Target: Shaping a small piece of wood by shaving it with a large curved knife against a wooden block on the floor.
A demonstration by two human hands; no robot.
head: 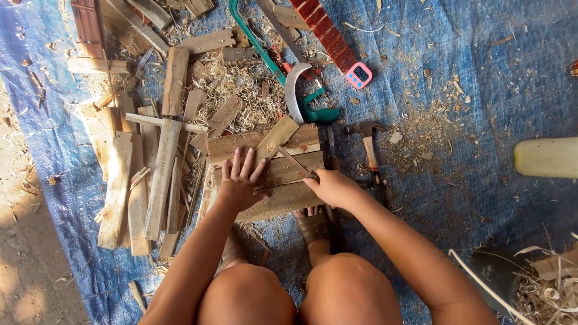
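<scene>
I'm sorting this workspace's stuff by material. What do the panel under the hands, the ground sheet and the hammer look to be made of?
The panel looks like rough, unfinished wooden slats: visible grain, uneven edges. The left hand rests flat on it. The ground sheet seems to be woven blue plastic tarpaulin, creased and faintly shiny. The hammer appears to have a dark metal head and a pale wooden handle.

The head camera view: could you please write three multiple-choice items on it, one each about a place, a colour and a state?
1. Where does the hammer lie?
A. right of the wooden panel
B. on the panel
C. left of the plank pile

2. What colour is the small timer?
A. green
B. pink
C. white

3. How is the left hand?
A. clenched
B. lifted away
C. flat, fingers spread, on the panel

Answers: 1 A, it rests on the blue tarp beside the panel; 2 B, its case is pink; 3 C, the palm presses the slats.
</scene>
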